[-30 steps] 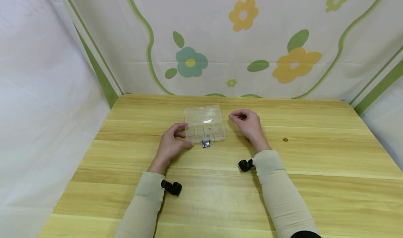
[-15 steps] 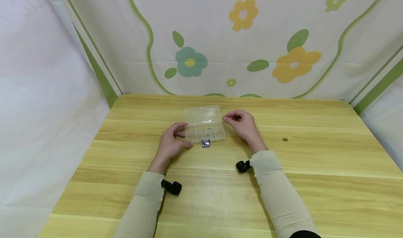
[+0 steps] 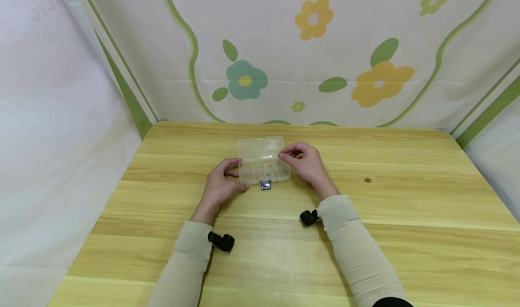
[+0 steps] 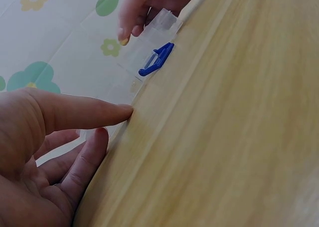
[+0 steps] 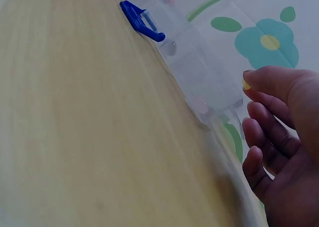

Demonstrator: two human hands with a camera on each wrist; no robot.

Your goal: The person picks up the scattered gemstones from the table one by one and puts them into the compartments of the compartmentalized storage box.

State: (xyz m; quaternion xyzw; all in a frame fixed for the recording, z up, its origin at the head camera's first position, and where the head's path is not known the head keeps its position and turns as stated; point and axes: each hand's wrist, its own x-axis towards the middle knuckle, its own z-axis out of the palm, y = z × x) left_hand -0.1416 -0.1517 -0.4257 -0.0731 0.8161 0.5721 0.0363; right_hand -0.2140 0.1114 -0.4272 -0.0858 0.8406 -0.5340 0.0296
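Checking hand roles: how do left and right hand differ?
Left hand holds the left end of the clear box; right hand pinches a small yellow piece near the box's right end. Left hand is spread wide; right hand is drawn together. Both emerge from beige sleeves.

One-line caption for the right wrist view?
Right hand pinching a small yellow piece near a clear box with a blue latch.

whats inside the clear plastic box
Inside the clear box, a greyish round piece and a pinkish round piece show through the wall. In the head view, the right hand partly covers the back right corner, hiding anything there.
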